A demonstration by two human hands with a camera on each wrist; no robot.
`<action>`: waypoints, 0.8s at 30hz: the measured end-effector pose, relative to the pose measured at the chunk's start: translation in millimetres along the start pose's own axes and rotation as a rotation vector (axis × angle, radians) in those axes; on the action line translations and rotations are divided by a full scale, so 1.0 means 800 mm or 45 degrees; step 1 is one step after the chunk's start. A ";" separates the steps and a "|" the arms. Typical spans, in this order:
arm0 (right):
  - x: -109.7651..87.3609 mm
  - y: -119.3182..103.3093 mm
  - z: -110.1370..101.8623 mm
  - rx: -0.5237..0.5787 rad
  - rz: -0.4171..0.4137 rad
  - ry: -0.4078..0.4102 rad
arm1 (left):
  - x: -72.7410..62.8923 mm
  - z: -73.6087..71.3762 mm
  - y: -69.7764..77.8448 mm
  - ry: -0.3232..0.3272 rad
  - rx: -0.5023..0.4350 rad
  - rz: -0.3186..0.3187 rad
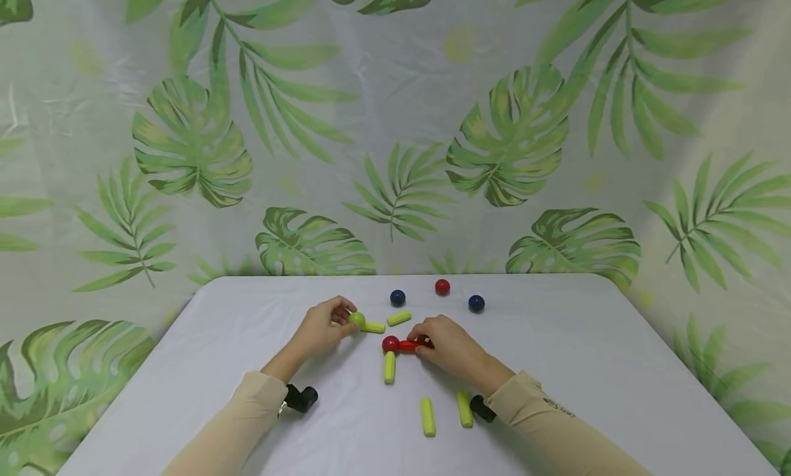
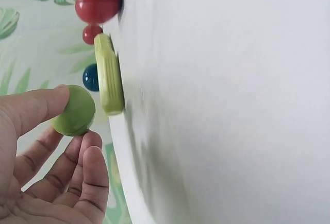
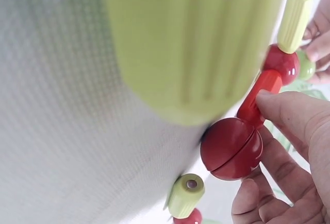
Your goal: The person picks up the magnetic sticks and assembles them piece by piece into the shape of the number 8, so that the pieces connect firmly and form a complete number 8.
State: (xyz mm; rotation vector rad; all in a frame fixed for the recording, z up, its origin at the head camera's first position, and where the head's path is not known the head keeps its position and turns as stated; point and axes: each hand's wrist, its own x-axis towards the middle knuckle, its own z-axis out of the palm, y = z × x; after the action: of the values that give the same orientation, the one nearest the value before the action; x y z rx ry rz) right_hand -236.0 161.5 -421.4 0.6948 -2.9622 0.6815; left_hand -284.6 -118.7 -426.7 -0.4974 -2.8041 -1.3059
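My left hand (image 1: 324, 327) pinches a light green ball (image 2: 77, 113) between thumb and fingertips. In the head view a yellow-green rod (image 1: 373, 327) lies right at that ball's right side. The right hand (image 1: 450, 345) holds a red rod (image 3: 259, 99), thumb on top and fingers curled beneath. One end of this rod meets a red ball (image 1: 391, 343), from which a yellow-green rod (image 1: 389, 369) extends toward me. At the rod's other end is a second red ball (image 3: 232, 149) with a seam, by the right fingers; the hand hides it in the head view.
Beyond the hands lie two dark blue balls (image 1: 397, 298) and a red ball (image 1: 442, 287). A loose yellow-green rod (image 1: 399, 318) lies between the hands. Two more yellow-green rods (image 1: 428, 417) rest near the right forearm. A leaf-patterned sheet (image 1: 395, 132) hangs behind the white table (image 1: 531, 297).
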 end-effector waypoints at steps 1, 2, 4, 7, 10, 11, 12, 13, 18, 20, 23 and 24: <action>0.000 0.000 0.000 0.002 -0.001 -0.001 | -0.003 0.001 0.001 -0.009 -0.005 0.005; 0.000 0.000 0.000 0.000 -0.001 -0.002 | -0.007 0.003 0.001 -0.016 -0.009 0.017; 0.000 0.000 0.000 0.005 -0.004 -0.002 | -0.014 0.005 0.003 -0.041 -0.014 0.034; 0.000 -0.001 0.001 0.011 0.006 -0.004 | -0.024 0.010 0.005 -0.083 -0.027 0.063; 0.001 -0.001 0.002 0.014 0.020 -0.005 | -0.033 0.015 0.006 -0.130 -0.039 0.086; 0.001 -0.002 0.002 0.011 0.023 -0.006 | -0.036 0.017 0.006 -0.142 -0.046 0.094; 0.002 -0.002 0.002 0.009 0.024 -0.006 | -0.039 0.018 0.007 -0.150 -0.051 0.098; 0.002 -0.002 0.003 0.008 0.028 -0.007 | -0.042 0.019 0.008 -0.162 -0.060 0.099; 0.003 -0.001 0.003 0.007 0.021 0.000 | -0.061 0.024 0.014 -0.199 -0.100 0.110; 0.003 0.000 0.003 0.006 0.021 0.004 | -0.068 0.026 0.016 -0.218 -0.110 0.112; 0.003 0.000 0.003 0.007 0.025 0.004 | -0.078 0.027 0.018 -0.244 -0.116 0.113; 0.003 -0.001 0.003 0.006 0.026 0.005 | -0.080 0.028 0.019 -0.253 -0.118 0.112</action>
State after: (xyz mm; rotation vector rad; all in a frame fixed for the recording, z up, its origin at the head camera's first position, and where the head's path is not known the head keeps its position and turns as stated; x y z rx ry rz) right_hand -237.7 159.2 -422.9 0.6632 -2.9693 0.6909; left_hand -216.7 -110.9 -439.2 -0.7860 -2.8456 -1.4489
